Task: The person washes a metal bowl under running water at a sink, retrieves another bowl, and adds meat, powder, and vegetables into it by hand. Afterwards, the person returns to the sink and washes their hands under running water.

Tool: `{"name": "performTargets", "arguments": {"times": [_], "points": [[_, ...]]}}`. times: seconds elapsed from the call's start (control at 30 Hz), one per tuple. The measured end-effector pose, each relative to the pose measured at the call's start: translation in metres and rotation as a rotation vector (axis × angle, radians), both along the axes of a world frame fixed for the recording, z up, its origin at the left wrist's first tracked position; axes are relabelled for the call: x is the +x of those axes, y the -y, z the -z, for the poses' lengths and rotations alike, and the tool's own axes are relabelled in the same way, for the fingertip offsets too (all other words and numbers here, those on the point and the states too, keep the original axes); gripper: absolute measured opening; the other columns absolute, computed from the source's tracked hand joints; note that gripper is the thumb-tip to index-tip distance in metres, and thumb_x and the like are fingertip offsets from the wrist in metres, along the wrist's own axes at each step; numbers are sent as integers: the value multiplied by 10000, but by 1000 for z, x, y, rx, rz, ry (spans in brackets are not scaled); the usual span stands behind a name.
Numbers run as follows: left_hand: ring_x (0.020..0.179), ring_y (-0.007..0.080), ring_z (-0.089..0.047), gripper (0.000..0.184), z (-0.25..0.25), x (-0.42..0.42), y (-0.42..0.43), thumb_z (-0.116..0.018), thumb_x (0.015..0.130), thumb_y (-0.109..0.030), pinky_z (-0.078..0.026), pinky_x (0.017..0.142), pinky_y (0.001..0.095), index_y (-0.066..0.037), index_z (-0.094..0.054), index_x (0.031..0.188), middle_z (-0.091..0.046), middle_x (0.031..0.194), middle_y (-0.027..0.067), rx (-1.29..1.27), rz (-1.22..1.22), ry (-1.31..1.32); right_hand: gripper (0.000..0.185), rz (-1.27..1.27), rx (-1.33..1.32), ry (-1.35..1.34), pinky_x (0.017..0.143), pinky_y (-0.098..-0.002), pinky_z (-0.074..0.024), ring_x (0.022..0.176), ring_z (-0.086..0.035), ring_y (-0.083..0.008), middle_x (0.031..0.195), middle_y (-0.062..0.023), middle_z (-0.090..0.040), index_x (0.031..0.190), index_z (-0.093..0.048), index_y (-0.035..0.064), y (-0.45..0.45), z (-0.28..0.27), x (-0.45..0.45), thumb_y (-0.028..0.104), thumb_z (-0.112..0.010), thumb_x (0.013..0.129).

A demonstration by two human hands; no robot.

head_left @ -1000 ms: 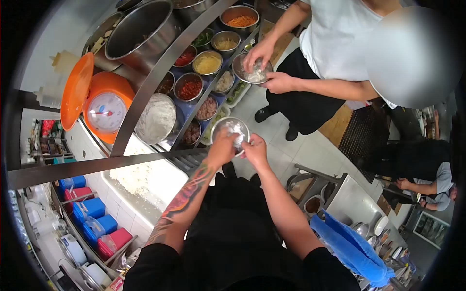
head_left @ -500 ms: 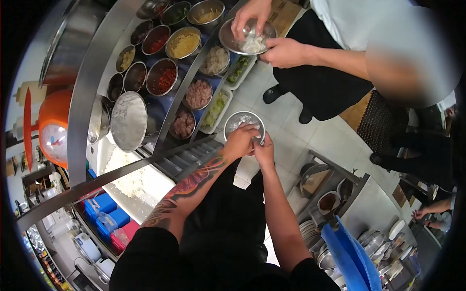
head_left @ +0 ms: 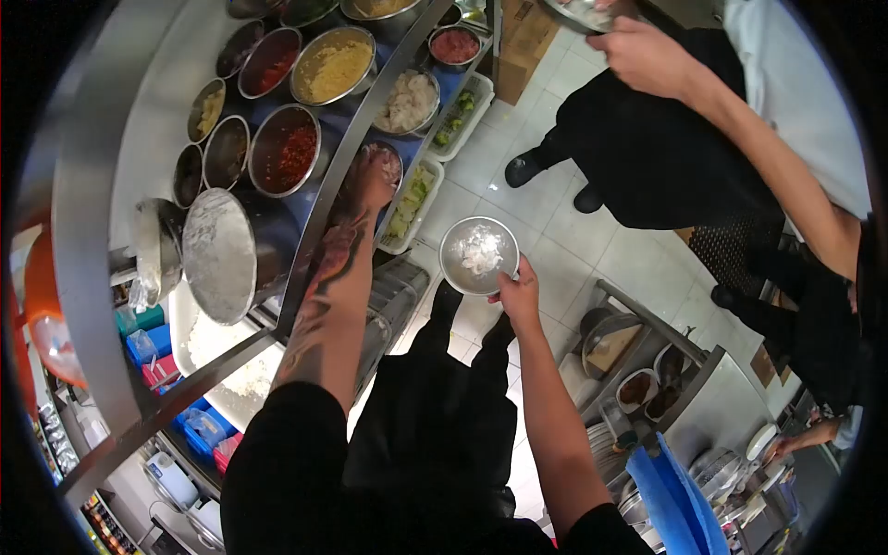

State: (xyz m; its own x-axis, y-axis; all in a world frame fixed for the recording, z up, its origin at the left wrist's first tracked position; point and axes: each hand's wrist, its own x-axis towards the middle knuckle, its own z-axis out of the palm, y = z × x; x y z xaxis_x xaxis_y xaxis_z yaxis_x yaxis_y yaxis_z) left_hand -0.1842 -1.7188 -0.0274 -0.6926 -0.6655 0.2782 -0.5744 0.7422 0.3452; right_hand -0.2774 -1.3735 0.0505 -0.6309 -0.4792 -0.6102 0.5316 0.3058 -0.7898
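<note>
Head view: Markings on the orange scale (head_left: 42, 277) blur. The right hand (head_left: 520, 289) grips a metal bowl (head_left: 458, 273) of white-powdered food above the tiled floor (head_left: 555, 250). The left hand (head_left: 374, 178), at that bowl 0.5 seconds earlier, dips into a bowl of pink pieces (head_left: 399, 168), its grip impossible to tell.

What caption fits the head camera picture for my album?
Right hand holds a metal bowl; left hand is at some pinkish pieces.

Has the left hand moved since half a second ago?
Yes: the left hand has gone from right of the tray of pale greens, at the held bowl, to left of it, at the meat bowl.
</note>
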Motion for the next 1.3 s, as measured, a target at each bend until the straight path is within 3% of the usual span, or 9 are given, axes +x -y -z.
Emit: {"name": "performTargets", "arguments": {"times": [0.17, 0.33, 0.43, 0.67, 0.83, 0.93, 1.03, 1.23, 1.3], "points": [[1055, 368, -582, 405, 2, -24, 13, -680, 728, -156, -475, 886, 470, -123, -625, 1128, -616, 1115, 144, 13, -8, 451, 453, 20, -4, 49, 441, -270, -532, 595, -634, -169, 975, -117, -648, 1266, -513, 33, -1, 35, 10, -60, -496, 822], [803, 378, -636, 294, -12, -10, 15, -662, 725, -231, -508, 701, 475, -135, -635, 1002, -661, 926, 175, 215, -196, 237, 456, -57, 5, 7, 438, -274, -523, 576, -625, -170, 953, -115, -653, 1269, -513, 21, 28, 33, 11, -57, -499, 820], [984, 379, -628, 375, -38, -8, 12, -691, 744, -194, -504, 814, 433, -83, -644, 1099, -665, 1062, 175, 311, -260, 159, 504, -87, 16, -33, 436, -274, -537, 549, -629, -168, 924, -132, -662, 1295, -521, 53, 51, 37, 5, -41, -509, 800], [989, 300, -639, 370, -39, 20, 12, -698, 787, -223, -490, 834, 391, -18, -630, 1087, -676, 1045, 147, 464, -330, -111, 480, -26, -69, -17, 422, -285, -536, 520, -629, -178, 993, -117, -665, 1265, -549, 56, 99, 35, -7, -30, -516, 793], [989, 220, -631, 327, -20, 50, 26, -592, 900, -188, -482, 813, 371, -34, -586, 1188, -647, 1126, 82, 966, -446, -508, 484, -36, -87, 17, 433, -288, -541, 517, -639, -189, 1005, -128, -666, 1272, -543, 48, 113, 37, -10, -34, -504, 796], [982, 207, -629, 375, -76, 29, -3, -551, 934, -254, -469, 803, 342, -34, -566, 1237, -620, 1176, 72, 986, -385, -461, 503, -18, -80, 45, 446, -290, -547, 508, -637, -192, 999, -131, -670, 1290, -531, 50, 118, 43, -3, -28, -506, 793], [972, 201, -629, 384, -57, 36, 19, -527, 951, -250, -465, 787, 314, -36, -550, 1268, -603, 1200, 70, 786, -389, -361, 519, -6, -111, -8, 447, -295, -546, 514, -642, -205, 986, -136, -674, 1302, -519, 47, 121, 51, -5, -21, -510, 788], [906, 173, -630, 357, -37, 38, 15, -592, 914, -173, -482, 726, 299, -58, -559, 1250, -641, 1077, 77, 969, -463, -693, 530, 16, -144, 76, 439, -300, -538, 524, -649, -215, 975, -129, -676, 1311, -511, 43, 127, 51, -8, -14, -508, 785], [881, 166, -634, 356, -22, 40, 13, -602, 904, -158, -488, 679, 294, -54, -560, 1241, -648, 1041, 72, 873, -461, -616, 533, 7, -145, 73, 441, -298, -543, 536, -651, -209, 986, -129, -672, 1320, -503, 50, 129, 51, -6, -19, -509, 792]]}}
